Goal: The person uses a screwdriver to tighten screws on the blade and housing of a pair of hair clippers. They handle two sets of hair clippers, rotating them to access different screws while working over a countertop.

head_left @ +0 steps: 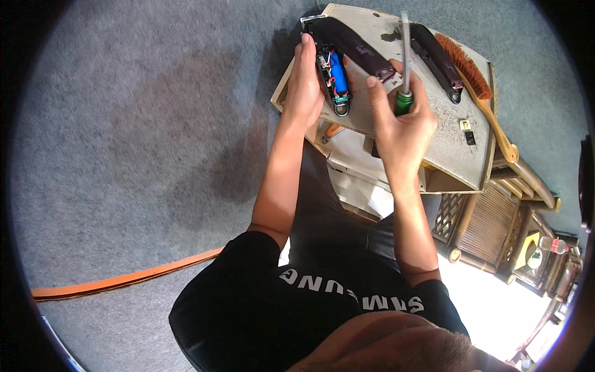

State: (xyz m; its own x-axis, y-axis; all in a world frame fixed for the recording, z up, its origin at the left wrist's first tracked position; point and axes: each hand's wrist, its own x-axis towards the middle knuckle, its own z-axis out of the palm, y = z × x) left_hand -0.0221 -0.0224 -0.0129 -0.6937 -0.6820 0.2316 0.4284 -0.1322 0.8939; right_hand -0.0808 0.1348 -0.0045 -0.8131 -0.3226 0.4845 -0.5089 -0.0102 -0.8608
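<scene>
My left hand (pixel 304 87) is closed around the side of an opened hair clipper (pixel 338 74), which has a blue cylindrical battery, thin wires and a green circuit board exposed. From the clipper's metal head a dark maroon casing half (pixel 353 46) slants toward my right fingertips; I cannot tell whether they touch it. In my right hand (pixel 406 124) is a screwdriver (pixel 404 102) with a green handle, its shaft pointing away from me. Another dark casing half (pixel 437 62) lies on the worktop to the right.
The pale worktop (pixel 446 155) belongs to a small wooden stand with an open shelf. A brown-bristled brush (pixel 474 77) lies along its right edge, near small cream and black pieces (pixel 467 131). A bamboo chair (pixel 489 223) stands lower right, with a plastic bottle (pixel 553 245) beyond.
</scene>
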